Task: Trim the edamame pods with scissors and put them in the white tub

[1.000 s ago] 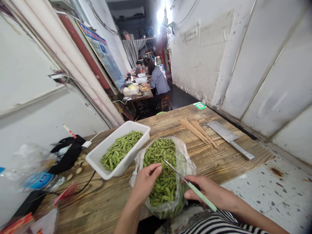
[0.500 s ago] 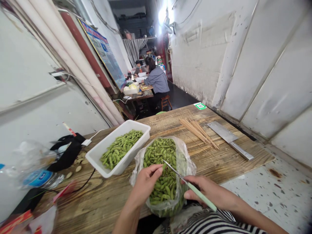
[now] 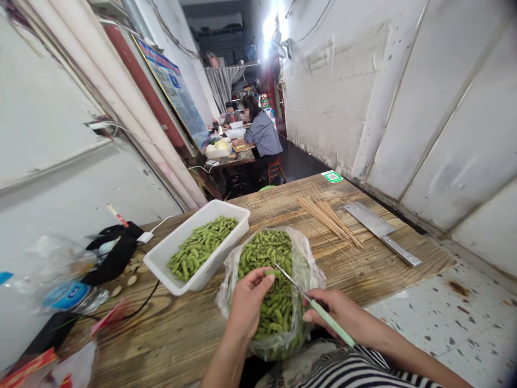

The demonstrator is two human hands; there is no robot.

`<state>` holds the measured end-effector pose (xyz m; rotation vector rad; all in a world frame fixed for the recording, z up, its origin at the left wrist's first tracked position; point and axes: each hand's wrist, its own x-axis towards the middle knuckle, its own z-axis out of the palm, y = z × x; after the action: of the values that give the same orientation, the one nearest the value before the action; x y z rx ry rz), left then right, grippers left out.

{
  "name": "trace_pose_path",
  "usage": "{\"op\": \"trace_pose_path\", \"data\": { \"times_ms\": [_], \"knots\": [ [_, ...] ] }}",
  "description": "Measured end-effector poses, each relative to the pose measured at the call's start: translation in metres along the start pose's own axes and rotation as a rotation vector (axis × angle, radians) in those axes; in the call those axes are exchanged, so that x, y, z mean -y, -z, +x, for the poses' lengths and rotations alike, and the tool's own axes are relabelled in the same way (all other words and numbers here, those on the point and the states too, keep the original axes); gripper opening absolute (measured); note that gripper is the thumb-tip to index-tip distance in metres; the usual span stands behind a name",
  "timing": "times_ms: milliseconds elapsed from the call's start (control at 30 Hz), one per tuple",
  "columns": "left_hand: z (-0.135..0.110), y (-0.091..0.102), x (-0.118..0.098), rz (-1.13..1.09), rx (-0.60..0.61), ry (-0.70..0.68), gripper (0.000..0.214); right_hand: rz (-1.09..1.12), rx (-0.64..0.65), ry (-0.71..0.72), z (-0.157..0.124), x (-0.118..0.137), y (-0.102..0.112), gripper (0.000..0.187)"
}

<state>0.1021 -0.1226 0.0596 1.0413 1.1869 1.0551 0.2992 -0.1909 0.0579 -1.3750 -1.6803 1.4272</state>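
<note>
A clear plastic bag (image 3: 313, 272) full of green edamame pods (image 3: 264, 250) sits at the near edge of the wooden table (image 3: 177, 334). My left hand (image 3: 248, 304) rests in the bag with its fingers pinched on one pod at the top. My right hand (image 3: 343, 318) grips a pair of scissors with pale green handles (image 3: 323, 315); their thin blades reach up and left to the pod at my left fingertips. Left of the bag stands a white rectangular tub (image 3: 172, 250) partly filled with edamame pods.
Bamboo skewers (image 3: 329, 218) and a steel cleaver (image 3: 382, 231) lie at the far right of the table. A black pouch (image 3: 113, 258), a white cable, a water bottle (image 3: 70, 296) and red wrappers crowd the left. A person in a striped shirt (image 3: 262, 134) sits at a far table.
My left hand has shifted slightly right and down in the bag, still pinching a pod. The scissors stay at the pod; my right hand has barely moved.
</note>
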Motion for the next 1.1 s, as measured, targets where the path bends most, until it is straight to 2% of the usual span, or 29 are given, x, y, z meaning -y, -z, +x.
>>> {"op": "trace_pose_path", "data": {
  "times_ms": [100,167,267,500,833,1000,1100],
  "knots": [
    [-0.001,0.001,-0.003,-0.107,0.000,0.016,0.032,0.059,0.038,-0.041,-0.003,0.003,0.003,0.044],
    [-0.001,0.002,-0.004,-0.113,0.047,0.028,0.029,-0.001,0.043,0.012,-0.005,0.006,0.006,0.043],
    [-0.002,0.005,-0.004,-0.010,0.100,0.031,0.028,-0.116,0.041,0.086,-0.006,0.008,0.008,0.039],
    [-0.005,0.006,-0.003,0.219,0.121,-0.006,0.043,-0.141,0.056,0.065,-0.004,0.008,0.008,0.037],
    [-0.006,0.007,-0.006,0.322,0.190,-0.028,0.034,-0.155,0.043,0.050,-0.002,0.008,0.009,0.036],
    [-0.004,0.011,-0.002,0.289,0.249,0.043,0.034,-0.130,0.032,-0.002,0.003,-0.004,0.006,0.033],
    [0.002,0.018,-0.002,0.200,0.226,0.107,0.036,-0.115,0.006,-0.005,0.004,-0.010,0.005,0.037]
  ]
}}
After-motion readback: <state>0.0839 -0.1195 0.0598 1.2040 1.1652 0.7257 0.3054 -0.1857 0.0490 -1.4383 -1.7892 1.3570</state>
